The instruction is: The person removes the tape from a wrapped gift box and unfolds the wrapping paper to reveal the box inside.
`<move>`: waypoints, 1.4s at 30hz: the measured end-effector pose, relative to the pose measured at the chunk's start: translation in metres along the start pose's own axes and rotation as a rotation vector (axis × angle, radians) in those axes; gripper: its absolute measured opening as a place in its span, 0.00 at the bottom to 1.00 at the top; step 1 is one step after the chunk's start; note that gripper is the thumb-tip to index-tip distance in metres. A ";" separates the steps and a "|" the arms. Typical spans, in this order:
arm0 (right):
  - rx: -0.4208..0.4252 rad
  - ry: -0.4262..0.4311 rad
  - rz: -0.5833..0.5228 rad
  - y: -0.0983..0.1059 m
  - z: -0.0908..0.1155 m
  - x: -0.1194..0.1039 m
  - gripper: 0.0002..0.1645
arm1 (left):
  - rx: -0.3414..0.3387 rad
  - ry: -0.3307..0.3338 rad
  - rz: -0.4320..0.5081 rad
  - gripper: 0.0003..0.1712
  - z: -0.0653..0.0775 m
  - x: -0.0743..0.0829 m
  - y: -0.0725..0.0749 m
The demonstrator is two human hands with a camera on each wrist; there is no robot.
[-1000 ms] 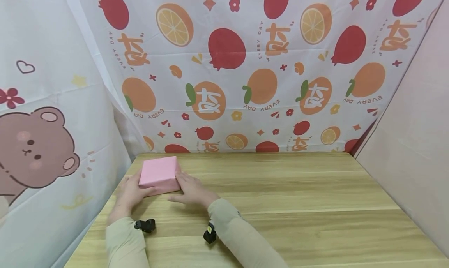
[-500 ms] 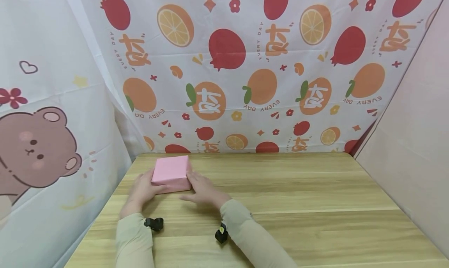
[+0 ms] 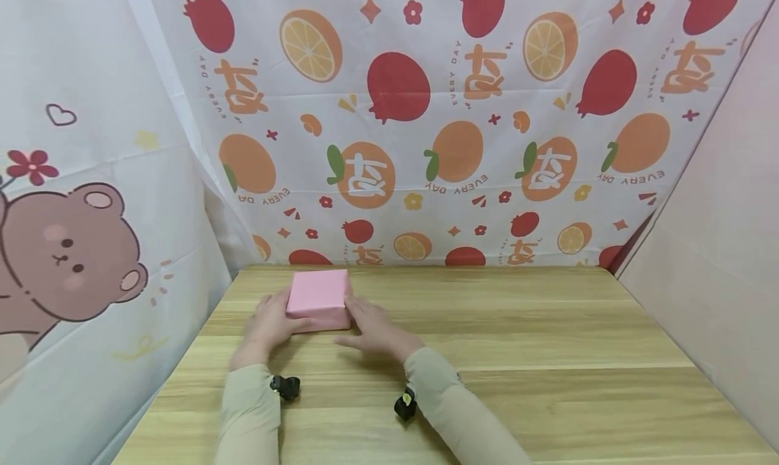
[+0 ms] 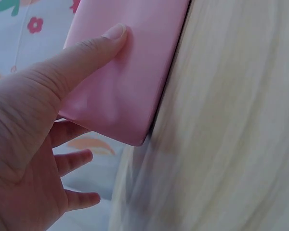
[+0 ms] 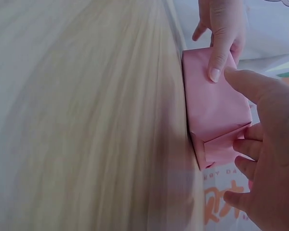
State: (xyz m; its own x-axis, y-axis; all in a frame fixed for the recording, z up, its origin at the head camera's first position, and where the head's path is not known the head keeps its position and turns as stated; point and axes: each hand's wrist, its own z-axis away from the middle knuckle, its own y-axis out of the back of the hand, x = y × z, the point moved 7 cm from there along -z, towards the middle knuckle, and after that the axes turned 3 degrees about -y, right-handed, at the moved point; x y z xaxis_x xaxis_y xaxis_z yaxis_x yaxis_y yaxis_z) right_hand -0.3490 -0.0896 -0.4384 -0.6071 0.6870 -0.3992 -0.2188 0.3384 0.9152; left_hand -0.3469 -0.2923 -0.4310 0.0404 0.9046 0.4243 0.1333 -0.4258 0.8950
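Pink paper-wrapped box (image 3: 316, 296) sits on the wooden table (image 3: 517, 357), a bit left of the middle of the head view, near the table's back edge and the fruit-print cloth (image 3: 420, 174). Left hand (image 3: 270, 320) holds its left end: the thumb lies across the front side and the pointer finger goes round the corner, while the other fingers stick out straight. Right hand (image 3: 377, 326) only touches the right end with its fairly straight fingers, and its thumb stands off the front, so that hand does not grip. To hold and guide the box well, I think both hands should press softly and the same amount, so one end does not swing ahead. The box looks flat on the table, so low, level hands should stop it from tipping. A hard squeeze might dent the paper or pull up the folded flap (image 5: 226, 144) on the right end. The box has no real nose; its front side looks toward the bottom of the head view, and its top faces up. The long way seems to go left to right, nearly level, but the slanted view makes it hard to be sure.
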 end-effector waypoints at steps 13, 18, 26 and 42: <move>0.012 -0.041 -0.019 0.007 0.017 0.027 0.54 | -0.024 0.000 -0.070 0.56 -0.004 0.034 -0.009; 0.036 -0.054 -0.040 0.009 0.022 0.037 0.54 | -0.004 -0.034 -0.103 0.56 -0.006 0.047 -0.014; 0.050 -0.072 -0.050 0.021 0.036 0.055 0.55 | 0.010 -0.085 -0.133 0.53 -0.008 0.070 -0.023; 0.115 -0.071 -0.062 0.042 0.080 0.085 0.52 | -0.019 -0.176 -0.159 0.53 -0.005 0.118 -0.044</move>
State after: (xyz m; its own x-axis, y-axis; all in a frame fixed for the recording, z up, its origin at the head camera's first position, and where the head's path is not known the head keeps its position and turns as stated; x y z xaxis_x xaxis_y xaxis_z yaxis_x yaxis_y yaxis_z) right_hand -0.3489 0.0344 -0.4382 -0.5388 0.7047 -0.4617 -0.1629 0.4506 0.8778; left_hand -0.3525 -0.1664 -0.4199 0.1927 0.9493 0.2484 0.1333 -0.2761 0.9518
